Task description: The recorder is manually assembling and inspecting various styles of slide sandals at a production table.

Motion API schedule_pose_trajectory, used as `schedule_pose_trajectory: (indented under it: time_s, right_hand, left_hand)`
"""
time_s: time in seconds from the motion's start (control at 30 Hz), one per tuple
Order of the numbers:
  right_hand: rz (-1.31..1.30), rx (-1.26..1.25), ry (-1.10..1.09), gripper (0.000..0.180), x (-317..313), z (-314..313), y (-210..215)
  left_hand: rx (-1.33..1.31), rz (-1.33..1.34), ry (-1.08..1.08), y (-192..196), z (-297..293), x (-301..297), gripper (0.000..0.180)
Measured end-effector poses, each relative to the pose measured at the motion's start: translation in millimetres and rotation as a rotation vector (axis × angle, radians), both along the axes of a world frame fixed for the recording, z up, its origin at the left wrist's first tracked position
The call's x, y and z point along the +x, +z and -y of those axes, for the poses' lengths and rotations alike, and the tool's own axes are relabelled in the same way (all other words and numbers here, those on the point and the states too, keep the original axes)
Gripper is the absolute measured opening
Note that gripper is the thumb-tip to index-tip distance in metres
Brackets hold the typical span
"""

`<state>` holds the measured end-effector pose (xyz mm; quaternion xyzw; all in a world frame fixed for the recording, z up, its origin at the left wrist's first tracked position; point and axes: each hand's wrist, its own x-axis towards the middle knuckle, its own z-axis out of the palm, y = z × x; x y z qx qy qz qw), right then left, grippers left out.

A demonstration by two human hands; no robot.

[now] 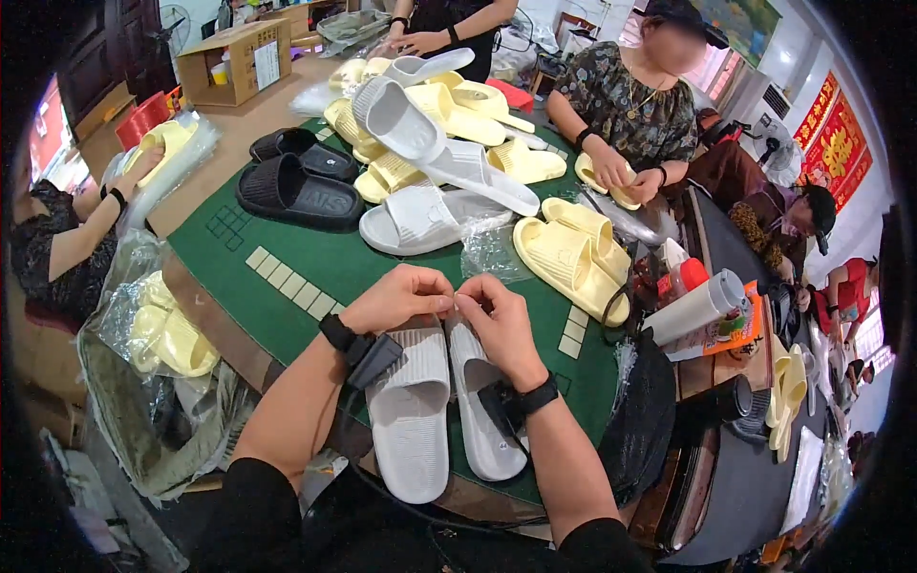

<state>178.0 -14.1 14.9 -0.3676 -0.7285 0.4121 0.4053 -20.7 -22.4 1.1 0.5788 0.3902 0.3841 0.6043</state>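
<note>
A pair of grey slide slippers lies in front of me at the table's near side. The left grey slipper [411, 430] shows its sole flat, while the right grey slipper [485, 444] is partly covered by my right wrist. My left hand [406, 296] and my right hand [497, 323] meet over the slippers' far ends. Both hands are closed in a pinch, fingertips almost touching; whatever is between them is too small to make out. Beyond my fingers lies a clear plastic bag [497, 254], with a yellow slipper pair [564, 253] to its right.
A heap of yellow and grey slippers [411, 124] covers the far middle of the green table mat [205, 248], beside black slippers [301, 194]. A white tumbler [702, 304] stands at right. A sack [124, 411] holding slippers is at left. People work around the table.
</note>
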Motion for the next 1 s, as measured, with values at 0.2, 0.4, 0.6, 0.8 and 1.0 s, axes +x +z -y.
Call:
schedule_pose_trajectory:
  time_s: [0.2, 0.4, 0.6, 0.8, 1.0]
  right_hand:
    - [0.005, 0.022, -0.006, 0.008, -0.3, -0.6, -0.8]
    - [-0.016, 0.011, -0.015, 0.008, -1.3, -0.2, -4.6]
    - [-0.028, 0.017, -0.028, 0.007, 0.6, -0.6, -8.2]
    - [0.002, -0.013, -0.016, 0.008, 3.5, -2.2, -1.2]
    - [0.019, 0.083, 0.014, 0.009, -7.6, -3.0, -1.1]
  left_hand:
    - [0.019, -0.005, -0.013, -0.9, -1.9, -0.7, 0.013]
    - [0.039, 0.020, -0.011, -4.5, -1.4, -1.0, 0.014]
    - [0.014, 0.054, -0.021, -1.7, 1.2, 0.3, 0.014]
    - [0.058, -0.024, -0.017, -2.7, -5.2, 4.5, 0.013]
    - [0.114, -0.089, 0.029, 1.2, 0.3, -4.8, 0.016]
